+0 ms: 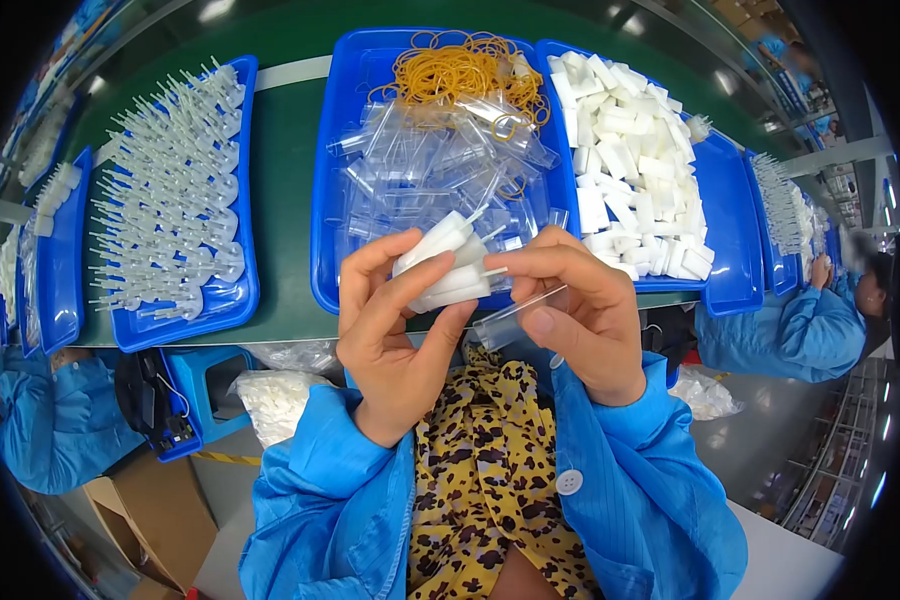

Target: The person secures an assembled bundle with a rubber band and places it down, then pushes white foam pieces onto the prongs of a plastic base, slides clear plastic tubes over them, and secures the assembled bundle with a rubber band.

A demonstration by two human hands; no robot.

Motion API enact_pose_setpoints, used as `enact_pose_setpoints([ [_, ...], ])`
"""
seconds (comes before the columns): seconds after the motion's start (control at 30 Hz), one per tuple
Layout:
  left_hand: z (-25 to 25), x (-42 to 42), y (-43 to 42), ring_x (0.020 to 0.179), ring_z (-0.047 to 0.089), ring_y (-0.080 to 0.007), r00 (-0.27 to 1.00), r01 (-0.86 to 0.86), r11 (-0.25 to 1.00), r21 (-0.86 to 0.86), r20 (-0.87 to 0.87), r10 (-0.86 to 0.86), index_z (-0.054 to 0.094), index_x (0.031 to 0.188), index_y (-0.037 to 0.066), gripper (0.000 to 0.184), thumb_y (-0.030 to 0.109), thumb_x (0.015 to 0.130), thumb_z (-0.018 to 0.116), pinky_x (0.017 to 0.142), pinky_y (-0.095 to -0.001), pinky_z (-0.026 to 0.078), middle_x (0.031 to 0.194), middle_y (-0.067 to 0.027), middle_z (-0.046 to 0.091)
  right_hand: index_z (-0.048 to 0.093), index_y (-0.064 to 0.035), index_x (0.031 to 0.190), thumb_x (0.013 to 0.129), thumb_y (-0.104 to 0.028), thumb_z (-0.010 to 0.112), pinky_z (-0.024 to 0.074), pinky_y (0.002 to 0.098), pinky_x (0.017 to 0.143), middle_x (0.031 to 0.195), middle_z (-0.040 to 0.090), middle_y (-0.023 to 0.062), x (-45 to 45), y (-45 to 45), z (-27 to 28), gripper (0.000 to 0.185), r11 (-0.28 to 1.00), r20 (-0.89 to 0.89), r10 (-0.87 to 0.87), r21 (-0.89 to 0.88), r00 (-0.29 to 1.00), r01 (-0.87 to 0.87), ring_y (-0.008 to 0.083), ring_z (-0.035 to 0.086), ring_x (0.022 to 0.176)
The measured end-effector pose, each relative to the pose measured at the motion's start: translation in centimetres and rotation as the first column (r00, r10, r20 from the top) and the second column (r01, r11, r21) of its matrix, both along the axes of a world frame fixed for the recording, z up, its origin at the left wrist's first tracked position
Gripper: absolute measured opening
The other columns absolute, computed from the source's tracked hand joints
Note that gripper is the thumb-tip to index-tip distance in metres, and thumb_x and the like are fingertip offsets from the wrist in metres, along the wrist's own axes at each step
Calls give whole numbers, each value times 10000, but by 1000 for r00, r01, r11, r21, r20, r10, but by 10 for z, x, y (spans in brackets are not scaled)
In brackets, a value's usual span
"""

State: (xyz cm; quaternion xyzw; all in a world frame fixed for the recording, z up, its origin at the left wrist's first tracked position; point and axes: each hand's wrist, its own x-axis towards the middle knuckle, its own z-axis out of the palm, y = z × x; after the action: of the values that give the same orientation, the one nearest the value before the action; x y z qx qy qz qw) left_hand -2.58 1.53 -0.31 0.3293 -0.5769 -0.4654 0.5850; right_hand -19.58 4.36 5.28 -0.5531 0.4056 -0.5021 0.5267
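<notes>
My left hand (390, 320) is closed around a bunch of white foam-like blocks (448, 280), with thin pale stems sticking out of their right ends. Close beside it, the fingertips of my right hand (595, 325) touch one of the stems. A short clear plastic tube (515, 320) is held in the curled fingers of that same hand. Both hands are just in front of a blue tray (322, 200) with loose clear plastic tubes (410, 165) and a heap of tan rubber bands (460, 70).
To the right, a blue tray (725, 190) bears many white blocks (635, 165). On the left, another blue tray (247, 200) has rows of white thin-stemmed pieces (170, 200). The trays rest on a green table (290, 200). Co-workers in blue sleeves (800, 325) sit at both sides.
</notes>
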Motion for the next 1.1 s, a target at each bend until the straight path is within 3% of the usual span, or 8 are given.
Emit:
enact_pose_setpoints([
  [0.13, -2, -1, -1, 1111, 549, -226, 1000, -24, 998, -50, 10, 24, 671, 1100, 28, 353, -43, 760, 730, 883, -314, 517, 1244, -122, 464, 625, -4, 1193, 842, -16, 646, 384, 202, 711, 945, 496, 35, 5, 0, -3, 352, 999, 53, -6, 35, 999, 5, 83, 484, 868],
  [0.4, 2, 3, 0, 1085, 558, -208, 991, 80, 991, 110, -117, -67, 639, 1139, 3, 284, -3, 856, 650, 883, -294, 500, 1266, -126, 444, 632, 1, 1179, 841, 0, 648, 408, 193, 712, 962, 515, 43, 8, -3, -11, 338, 999, 10, -45, 10, 999, 45, 83, 506, 891],
  [0.5, 1, 4, -1, 1093, 548, -207, 988, 84, 989, 125, -141, -66, 642, 1131, -4, 282, -13, 850, 652, 887, -297, 498, 1271, -122, 437, 621, 14, 1164, 844, -3, 648, 419, 185, 709, 972, 528, 47, 6, -2, -13, 322, 998, -127, -57, -42, 990, 52, 81, 522, 867],
  [0.57, 0, 5, -2, 1101, 540, -211, 993, 68, 994, 84, -97, -60, 646, 1129, -3, 285, -14, 844, 659, 890, -298, 496, 1267, -121, 439, 598, 31, 1152, 849, -13, 649, 427, 179, 715, 1001, 546, 56, 7, 2, -14, 310, 961, 127, -271, -20, 954, 276, 72, 534, 832],
  [0.6, -1, 5, -1, 1110, 531, -215, 997, 55, 998, 43, -53, -52, 651, 1126, -2, 288, -14, 838, 665, 893, -300, 494, 1264, -121, 440, 598, 31, 1152, 849, -13, 649, 427, 179, 715, 1001, 546, 56, 5, 1, -16, 310, 961, 125, -272, -17, 954, 276, 72, 534, 832],
  [0.67, -2, 5, -1, 1119, 525, -220, 998, 54, 998, 45, -41, -52, 659, 1120, 3, 294, -16, 827, 676, 899, -305, 491, 1256, -120, 447, 579, 40, 1150, 853, -7, 646, 427, 174, 722, 1032, 555, 70, -1, -3, -20, 309, 892, 135, -386, -196, 912, 407, 63, 537, 814],
  [0.87, -3, 3, 1, 1116, 527, -230, 1000, 27, 998, 51, -7, -26, 687, 1099, 26, 323, -27, 782, 711, 914, -323, 483, 1230, -117, 470, 578, 56, 1166, 881, 12, 611, 427, 176, 724, 1052, 542, 80, 5, -4, -21, 290, 922, 30, -346, -174, 938, 346, 74, 536, 870],
  [1.1, -2, 3, 1, 1090, 542, -220, 999, 26, 997, 67, -21, -25, 692, 1099, 34, 351, -45, 759, 725, 900, -310, 487, 1216, -106, 482, 596, 57, 1133, 842, 36, 652, 482, 213, 751, 1064, 541, 105, 12, -1, -21, 296, 900, -40, -371, -262, 928, 348, 104, 568, 896],
])
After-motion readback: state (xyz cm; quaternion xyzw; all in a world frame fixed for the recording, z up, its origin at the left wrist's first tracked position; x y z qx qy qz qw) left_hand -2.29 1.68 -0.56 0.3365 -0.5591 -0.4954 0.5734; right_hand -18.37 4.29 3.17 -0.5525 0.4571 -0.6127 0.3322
